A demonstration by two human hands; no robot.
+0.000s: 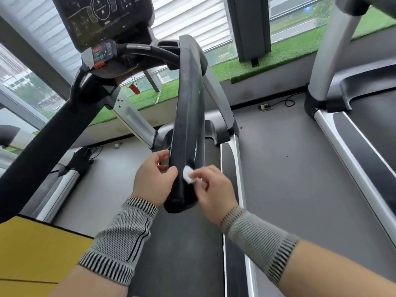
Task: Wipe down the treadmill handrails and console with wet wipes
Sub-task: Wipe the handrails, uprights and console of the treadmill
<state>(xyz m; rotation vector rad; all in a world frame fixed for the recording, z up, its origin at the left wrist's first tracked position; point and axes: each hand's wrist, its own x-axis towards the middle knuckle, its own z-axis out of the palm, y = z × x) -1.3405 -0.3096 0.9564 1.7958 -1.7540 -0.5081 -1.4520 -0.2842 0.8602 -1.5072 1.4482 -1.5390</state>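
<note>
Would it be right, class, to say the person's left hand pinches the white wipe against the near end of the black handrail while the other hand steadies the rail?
Not quite. The head view shows the right hand pinching the white wipe against the near end of the black handrail, while the left hand steadies the rail.

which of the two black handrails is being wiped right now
The right handrail, running down the middle of the view: the right hand presses a white wipe on it. The left handrail is untouched.
</note>
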